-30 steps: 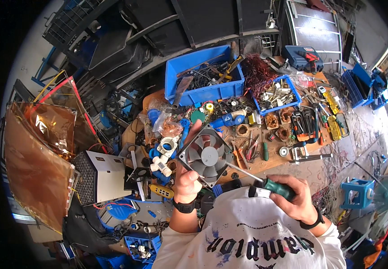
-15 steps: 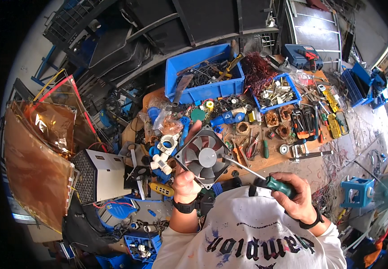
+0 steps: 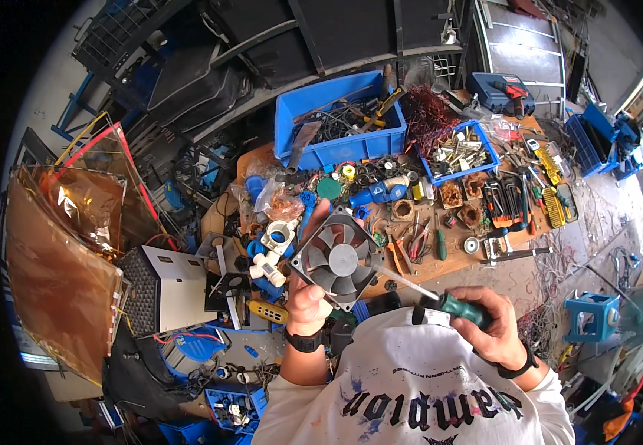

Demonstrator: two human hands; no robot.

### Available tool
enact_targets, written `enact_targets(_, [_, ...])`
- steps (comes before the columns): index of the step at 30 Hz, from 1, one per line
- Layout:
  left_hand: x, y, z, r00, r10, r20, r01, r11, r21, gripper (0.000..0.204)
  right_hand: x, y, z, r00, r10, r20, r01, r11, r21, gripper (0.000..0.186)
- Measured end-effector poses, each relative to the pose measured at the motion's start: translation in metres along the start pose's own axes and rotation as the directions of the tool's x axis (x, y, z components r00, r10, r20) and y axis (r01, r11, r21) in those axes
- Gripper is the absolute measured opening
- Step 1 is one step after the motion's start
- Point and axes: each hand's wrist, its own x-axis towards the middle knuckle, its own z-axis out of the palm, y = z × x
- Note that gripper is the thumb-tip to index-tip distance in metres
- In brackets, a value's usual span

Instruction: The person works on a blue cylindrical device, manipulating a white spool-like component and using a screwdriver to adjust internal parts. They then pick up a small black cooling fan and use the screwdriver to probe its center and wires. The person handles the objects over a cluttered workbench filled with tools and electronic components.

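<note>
My left hand (image 3: 308, 311) holds a black square cooling fan (image 3: 342, 259) upright from its left side, thumb along the lower left. The fan has dark blades, a silver hub and holes at its frame's corners. My right hand (image 3: 488, 330) is closed round the dark green handle of a screwdriver (image 3: 453, 305), at the lower right of the fan. The long metal shaft points up and left to the fan's right edge; whether the tip touches the frame I cannot tell. Behind the fan lie white pipe fittings (image 3: 268, 268) and small loose parts.
A wooden table (image 3: 432, 276) bears hand tools, a blue crate of metal parts (image 3: 340, 152), a tray of fittings (image 3: 458, 154) and a drill (image 3: 516, 95). Copper-coloured panels (image 3: 61, 267) and a white box (image 3: 173, 289) stand left; a blue stool (image 3: 591, 317) stands right.
The fan has shifted very slightly left since a second ago. My right hand and the screwdriver have risen a little, with both grips unchanged.
</note>
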Motion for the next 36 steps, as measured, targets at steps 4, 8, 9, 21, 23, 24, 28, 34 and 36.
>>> enact_targets(4, [-0.0029,0.0015,-0.0002,0.999,0.010,-0.045,-0.011,1.000,-0.028,0.116,-0.0002,0.0023,-0.0010,0.992,-0.123,0.029,0.123,0.992,0.020,0.031])
enact_targets(8, [-0.0042,0.0026,-0.0018,1.000,-0.001,-0.009,0.001,0.999,-0.038,0.117,0.0015,0.0048,0.0037,0.996,-0.030,-0.084,0.022,0.996,-0.092,0.034])
enact_targets(9, [-0.0048,0.0025,-0.0019,1.000,0.002,-0.012,-0.002,1.000,-0.027,0.117,-0.0007,0.0032,0.0036,0.997,0.061,-0.053,-0.066,0.993,-0.094,0.033])
enact_targets(21, [-0.0072,0.0061,0.0023,0.999,-0.001,-0.045,-0.001,0.999,-0.052,0.118,-0.0001,0.0026,0.0055,1.000,-0.017,0.000,0.017,1.000,-0.022,0.031])
enact_targets(23, [-0.0075,0.0058,0.0027,0.999,-0.006,-0.050,0.003,0.998,-0.060,0.118,0.0006,0.0031,0.0073,1.000,-0.016,0.003,0.016,1.000,-0.006,0.031])
enact_targets(24, [-0.0074,0.0057,0.0025,0.999,-0.008,-0.049,0.005,0.998,-0.064,0.118,0.0009,0.0032,0.0079,1.000,-0.013,0.005,0.013,1.000,-0.007,0.031])
enact_targets(28, [-0.0054,0.0030,0.0015,0.998,0.012,-0.059,-0.015,0.998,-0.059,0.118,0.0008,0.0033,0.0077,1.000,-0.024,0.014,0.024,0.999,-0.030,0.031])
enact_targets(34, [-0.0038,0.0027,-0.0006,1.000,0.003,-0.025,-0.004,0.999,-0.040,0.119,0.0010,0.0038,0.0066,0.996,-0.012,-0.088,0.009,0.999,-0.041,0.031])
enact_targets(36, [-0.0041,0.0022,-0.0003,1.000,-0.001,-0.026,0.000,0.999,-0.053,0.118,0.0025,0.0035,0.0065,0.995,0.048,-0.088,-0.049,0.999,-0.001,0.031])
